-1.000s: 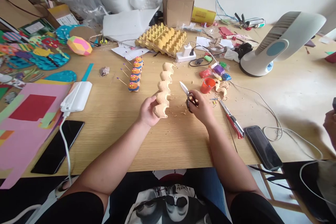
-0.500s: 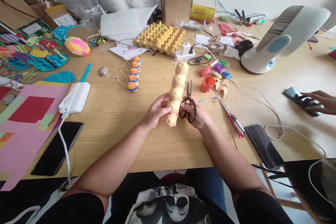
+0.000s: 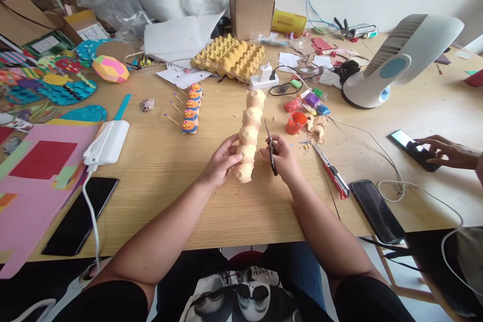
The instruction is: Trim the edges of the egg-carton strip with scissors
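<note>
**Scissors beside a thin-walled strip: slips and crushing are the main risks**

The left hand (image 3: 223,163) grips the near end of a 5-bump carton strip (image 3: 249,136), its thumb laid on the side. The strip lies between the 2 hands, bumps upward, and runs away from the body past the left fingers. The right hand (image 3: 286,161) is closed around black-handled scissors (image 3: 269,136), blades pointing away, just beside the strip. Whether the blades are parted, I cannot tell.

The strip looks light and brittle, so a hard left pinch could dent a bump or tear the edge. With only its near end gripped, the far end could swing under blade pressure and spoil a cut. A cut toward the left thumb could nick it.

Right of the right hand, a utility knife (image 3: 335,173) rests on the counter (image 3: 241,221); a careless sideways reach might meet it. Beyond that hand, a red cup (image 3: 296,123) could be knocked over by an elbowing wrist.
</note>
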`<state>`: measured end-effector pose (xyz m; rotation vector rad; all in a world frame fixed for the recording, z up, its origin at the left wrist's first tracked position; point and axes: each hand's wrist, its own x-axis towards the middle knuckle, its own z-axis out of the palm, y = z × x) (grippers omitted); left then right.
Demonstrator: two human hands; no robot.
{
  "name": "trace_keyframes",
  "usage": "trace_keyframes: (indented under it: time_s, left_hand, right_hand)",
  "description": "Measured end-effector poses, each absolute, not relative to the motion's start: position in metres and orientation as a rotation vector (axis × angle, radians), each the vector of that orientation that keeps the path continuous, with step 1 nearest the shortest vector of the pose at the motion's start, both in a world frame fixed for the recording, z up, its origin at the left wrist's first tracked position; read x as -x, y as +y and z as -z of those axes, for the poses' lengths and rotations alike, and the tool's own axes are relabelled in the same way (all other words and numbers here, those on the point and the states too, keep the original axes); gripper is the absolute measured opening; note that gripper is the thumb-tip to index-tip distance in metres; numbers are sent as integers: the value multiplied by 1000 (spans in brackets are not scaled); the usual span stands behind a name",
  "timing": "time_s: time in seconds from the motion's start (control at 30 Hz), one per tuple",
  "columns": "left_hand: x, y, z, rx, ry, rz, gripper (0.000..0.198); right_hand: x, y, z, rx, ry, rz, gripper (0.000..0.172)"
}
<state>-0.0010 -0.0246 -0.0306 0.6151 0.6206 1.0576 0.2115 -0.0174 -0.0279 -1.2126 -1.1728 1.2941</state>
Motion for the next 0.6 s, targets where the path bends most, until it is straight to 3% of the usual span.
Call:
trace_keyframes:
  time_s: [0.37, 0.6]
  left_hand:
    - [-5, -32, 29, -983, 692, -1073, 73]
    - [-6, -31, 43, -1199, 807, -1001, 84]
  right_hand:
    - [-205, -23, 17, 1042, -994, -1416, 70]
    - [-201, -26, 20, 987, -993, -1420, 66]
